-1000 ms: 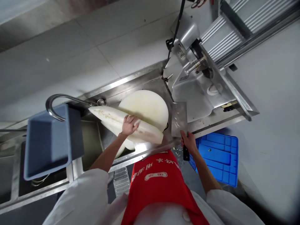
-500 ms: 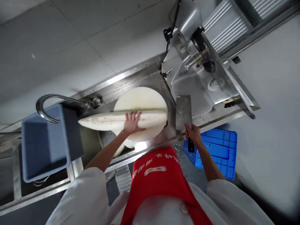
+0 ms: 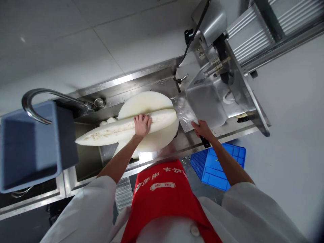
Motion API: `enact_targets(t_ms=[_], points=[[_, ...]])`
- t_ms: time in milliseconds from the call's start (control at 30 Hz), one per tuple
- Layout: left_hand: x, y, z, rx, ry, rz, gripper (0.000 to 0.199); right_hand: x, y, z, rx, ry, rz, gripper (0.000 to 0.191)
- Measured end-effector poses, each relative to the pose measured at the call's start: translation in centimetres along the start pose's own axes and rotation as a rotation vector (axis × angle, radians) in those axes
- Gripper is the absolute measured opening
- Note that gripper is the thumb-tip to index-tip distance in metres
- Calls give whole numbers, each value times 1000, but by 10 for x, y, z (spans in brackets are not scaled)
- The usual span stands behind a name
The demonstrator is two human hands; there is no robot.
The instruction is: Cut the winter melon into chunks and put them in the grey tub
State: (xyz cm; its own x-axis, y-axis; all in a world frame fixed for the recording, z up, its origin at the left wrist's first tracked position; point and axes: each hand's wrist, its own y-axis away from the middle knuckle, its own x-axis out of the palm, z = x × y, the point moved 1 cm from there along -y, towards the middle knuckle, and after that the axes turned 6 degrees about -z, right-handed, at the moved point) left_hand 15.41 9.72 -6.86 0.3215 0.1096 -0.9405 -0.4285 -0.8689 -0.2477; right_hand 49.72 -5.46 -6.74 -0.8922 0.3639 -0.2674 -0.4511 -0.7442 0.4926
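Observation:
A long, pale peeled gourd [image 3: 118,130], which looks like winter melon, lies across a round white cutting board [image 3: 159,140]. Its pointed end juts out past the board to the left. My left hand [image 3: 142,125] presses on it from above, fingers curled over its top. In my right hand [image 3: 203,130] is a cleaver [image 3: 186,113], gripped by its black handle. The broad blade is beside the gourd's right end, near the board's right edge; whether they touch I cannot tell. More pale pieces [image 3: 118,148] show partly from under the gourd, below and left of the board.
A metal slicing machine [image 3: 210,98] stands at right on the steel counter [image 3: 152,86]. To the left are a sink [image 3: 88,165], a curved tap [image 3: 37,91] and a grey-blue bin [image 3: 20,148]. A blue crate [image 3: 219,165] sits on the floor below the counter's front edge.
The cleaver has moved left towards the gourd's right end, its blade now slanting. The gourd has shifted left and tilted, its pointed end lower. My left hand's fingers are more curled. The view has shifted too.

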Motion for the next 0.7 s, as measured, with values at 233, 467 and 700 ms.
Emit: enact_targets(t_ms=[233, 467, 700], points=[[2, 0, 0, 3, -11, -31, 45, 1, 0, 2, -20, 62, 80, 57], [4, -1, 0, -20, -19, 10, 48, 27, -13, 9, -60, 5, 36, 60], [5, -2, 2, 33, 57, 62, 48, 16, -15, 4, -40, 147, 64, 56]])
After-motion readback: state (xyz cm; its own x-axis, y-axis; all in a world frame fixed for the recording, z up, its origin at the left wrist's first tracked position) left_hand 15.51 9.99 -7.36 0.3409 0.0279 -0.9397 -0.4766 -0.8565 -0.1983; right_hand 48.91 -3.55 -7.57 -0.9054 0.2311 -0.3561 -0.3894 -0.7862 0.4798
